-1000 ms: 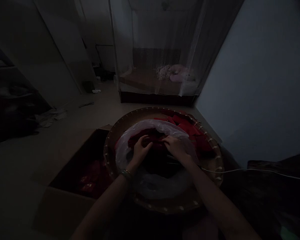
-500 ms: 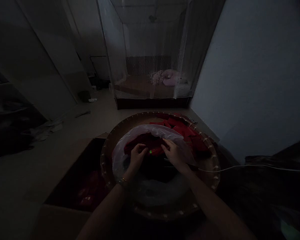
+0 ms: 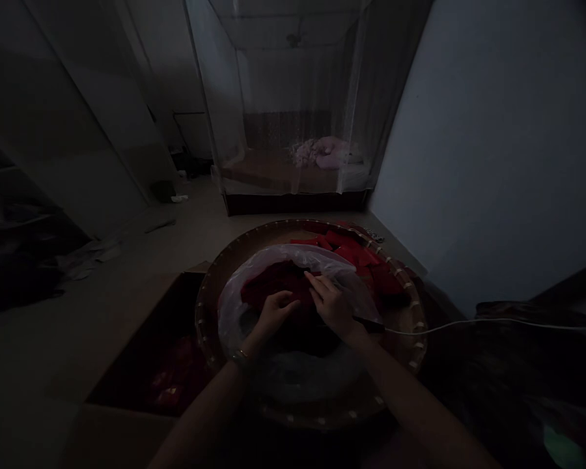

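A round woven basket tray (image 3: 215,273) lies in front of me in a dim room. On it sits a clear plastic bag (image 3: 234,306) full of red pieces (image 3: 268,286), with more red pieces (image 3: 366,257) loose on the tray's far right. My left hand (image 3: 273,314), a bangle on its wrist, rests inside the bag's mouth with its fingers curled on the red pieces. My right hand (image 3: 333,305) lies beside it with fingers stretched over the same pile. A thin dark stick-like thing (image 3: 368,324) shows under the right wrist; what it is I cannot make out.
An open cardboard box (image 3: 141,365) with red things inside stands left of the tray. A white cable (image 3: 493,322) runs off to the right. A bed under a mosquito net (image 3: 293,169) is at the back, a wall at right, clutter at far left.
The view settled slightly. Both hands shifted within the bag's mouth: the right hand's fingers stretched forward over the red pile, and the left hand drew back a little toward me.
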`<state>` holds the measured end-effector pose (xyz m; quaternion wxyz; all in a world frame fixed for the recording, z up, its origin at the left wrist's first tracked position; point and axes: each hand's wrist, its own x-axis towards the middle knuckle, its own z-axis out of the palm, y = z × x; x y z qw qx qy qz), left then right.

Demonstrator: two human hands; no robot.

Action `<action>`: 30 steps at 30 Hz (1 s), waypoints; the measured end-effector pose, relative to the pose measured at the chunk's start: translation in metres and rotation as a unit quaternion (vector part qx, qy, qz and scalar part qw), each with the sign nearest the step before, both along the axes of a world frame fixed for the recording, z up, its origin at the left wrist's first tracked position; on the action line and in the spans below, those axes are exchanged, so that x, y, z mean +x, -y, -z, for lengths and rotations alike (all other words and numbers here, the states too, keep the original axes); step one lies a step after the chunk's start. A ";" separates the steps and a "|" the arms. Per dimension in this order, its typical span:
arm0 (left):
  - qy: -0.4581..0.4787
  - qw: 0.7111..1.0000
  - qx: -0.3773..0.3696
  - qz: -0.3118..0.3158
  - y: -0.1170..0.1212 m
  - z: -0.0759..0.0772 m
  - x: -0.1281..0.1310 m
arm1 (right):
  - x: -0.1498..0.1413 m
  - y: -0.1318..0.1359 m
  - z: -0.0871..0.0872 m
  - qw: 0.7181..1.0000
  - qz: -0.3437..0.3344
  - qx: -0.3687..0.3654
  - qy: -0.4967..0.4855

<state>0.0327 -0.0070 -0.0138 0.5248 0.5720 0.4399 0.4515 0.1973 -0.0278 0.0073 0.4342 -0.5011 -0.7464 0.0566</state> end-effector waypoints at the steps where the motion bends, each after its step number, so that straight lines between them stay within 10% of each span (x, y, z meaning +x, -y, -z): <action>1: -0.010 1.000 0.006 -0.002 0.001 0.000 0.001 | 0.000 0.000 0.001 1.000 -0.003 0.000 -0.005; 23: -0.060 0.993 0.098 0.009 0.000 0.004 -0.002 | 0.003 -0.004 0.004 0.992 0.027 0.003 -0.125; 30: -0.132 0.980 0.144 -0.039 -0.002 0.006 -0.005 | 0.011 0.000 0.001 0.993 0.069 0.065 0.069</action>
